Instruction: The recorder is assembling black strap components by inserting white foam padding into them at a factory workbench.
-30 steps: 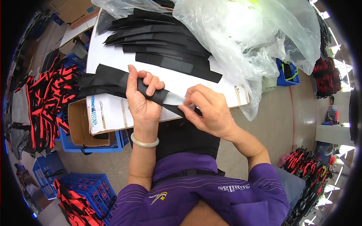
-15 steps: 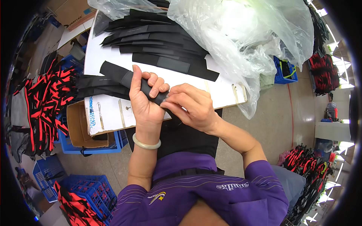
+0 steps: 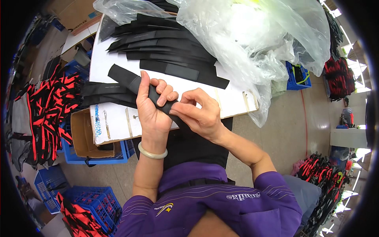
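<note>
A black fabric strip lies across my left hand, whose fingers are curled round it with the thumb pointing up. Close beside it, the thumb and fingertips of my right hand pinch the strip near its lower end; anything small between those fingertips is too hidden to make out. To the left of my left hand, several more black strips lie on the white table. Beyond my hands a fanned pile of black strips covers the middle of the table, some with a greyer patch.
Clear plastic bags spread over the table's far right and hang past its edge. A cardboard box in a blue crate stands under the left edge. Red-and-black pieces hang at the left; another blue crate is lower left.
My right hand has shifted slightly, its fingers more bent, still pinching by the strip's lower end. The left hand keeps its hold on the strip.
</note>
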Action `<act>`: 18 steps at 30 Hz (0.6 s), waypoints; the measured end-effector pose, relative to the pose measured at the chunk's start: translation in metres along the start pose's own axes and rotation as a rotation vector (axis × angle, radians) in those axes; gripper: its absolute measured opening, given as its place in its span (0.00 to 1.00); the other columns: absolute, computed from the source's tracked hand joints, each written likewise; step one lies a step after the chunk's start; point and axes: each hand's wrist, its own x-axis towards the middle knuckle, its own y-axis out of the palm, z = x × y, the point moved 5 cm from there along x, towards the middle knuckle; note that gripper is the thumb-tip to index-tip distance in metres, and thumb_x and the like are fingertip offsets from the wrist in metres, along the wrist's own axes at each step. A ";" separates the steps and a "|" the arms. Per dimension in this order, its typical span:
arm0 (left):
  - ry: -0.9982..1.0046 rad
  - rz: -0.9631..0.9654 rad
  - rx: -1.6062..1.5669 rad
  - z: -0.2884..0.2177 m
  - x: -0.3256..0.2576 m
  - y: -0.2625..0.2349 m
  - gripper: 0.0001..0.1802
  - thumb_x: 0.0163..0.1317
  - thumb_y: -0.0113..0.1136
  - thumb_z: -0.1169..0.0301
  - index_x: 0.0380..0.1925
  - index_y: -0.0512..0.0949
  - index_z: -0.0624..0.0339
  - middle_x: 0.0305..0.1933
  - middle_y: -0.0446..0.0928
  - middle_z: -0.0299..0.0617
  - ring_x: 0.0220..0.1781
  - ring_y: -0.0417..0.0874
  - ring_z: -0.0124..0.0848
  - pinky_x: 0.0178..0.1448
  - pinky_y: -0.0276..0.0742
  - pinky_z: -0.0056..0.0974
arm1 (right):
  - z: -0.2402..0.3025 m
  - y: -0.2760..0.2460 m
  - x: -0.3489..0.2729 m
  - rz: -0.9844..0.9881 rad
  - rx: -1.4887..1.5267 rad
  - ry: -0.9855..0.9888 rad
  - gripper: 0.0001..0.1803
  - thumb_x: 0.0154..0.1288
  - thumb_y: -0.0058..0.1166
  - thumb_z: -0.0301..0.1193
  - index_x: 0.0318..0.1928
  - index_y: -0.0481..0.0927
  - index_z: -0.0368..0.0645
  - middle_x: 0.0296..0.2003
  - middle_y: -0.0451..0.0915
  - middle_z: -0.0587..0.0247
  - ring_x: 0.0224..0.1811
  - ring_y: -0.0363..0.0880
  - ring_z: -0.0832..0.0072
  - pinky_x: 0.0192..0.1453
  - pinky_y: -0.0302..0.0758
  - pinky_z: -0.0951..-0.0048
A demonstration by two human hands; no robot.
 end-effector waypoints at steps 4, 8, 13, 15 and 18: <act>0.041 0.013 0.006 -0.009 0.000 0.002 0.20 0.68 0.56 0.53 0.24 0.73 0.56 0.18 0.64 0.33 0.14 0.61 0.22 0.25 0.65 0.30 | 0.006 0.000 -0.002 0.147 -0.109 0.013 0.19 0.50 0.68 0.43 0.42 0.84 0.50 0.30 0.73 0.65 0.30 0.72 0.72 0.32 0.73 0.71; 0.047 0.045 0.007 -0.007 0.000 0.005 0.20 0.69 0.55 0.53 0.25 0.73 0.56 0.19 0.64 0.33 0.15 0.61 0.22 0.26 0.65 0.30 | 0.002 0.003 -0.006 0.185 -0.105 0.059 0.23 0.52 0.64 0.49 0.45 0.83 0.52 0.29 0.71 0.67 0.29 0.71 0.72 0.33 0.71 0.71; 0.054 0.077 0.036 -0.004 -0.003 0.007 0.19 0.70 0.54 0.53 0.27 0.74 0.56 0.19 0.64 0.32 0.15 0.60 0.22 0.26 0.65 0.30 | 0.000 0.007 -0.008 0.353 -0.141 0.088 0.26 0.51 0.65 0.49 0.46 0.82 0.47 0.28 0.71 0.61 0.27 0.71 0.69 0.32 0.69 0.68; 0.042 0.092 0.069 -0.002 -0.005 0.009 0.19 0.71 0.53 0.55 0.26 0.71 0.55 0.19 0.62 0.32 0.14 0.60 0.22 0.26 0.65 0.30 | -0.001 0.008 -0.009 0.357 -0.144 0.079 0.24 0.52 0.64 0.50 0.44 0.82 0.49 0.28 0.70 0.64 0.27 0.71 0.71 0.32 0.68 0.69; 0.144 0.210 0.246 -0.004 -0.011 0.015 0.19 0.71 0.52 0.56 0.24 0.68 0.54 0.19 0.61 0.32 0.14 0.60 0.21 0.26 0.64 0.29 | -0.003 0.007 -0.013 0.343 -0.137 0.040 0.21 0.53 0.63 0.51 0.40 0.81 0.52 0.28 0.70 0.66 0.28 0.72 0.71 0.31 0.68 0.69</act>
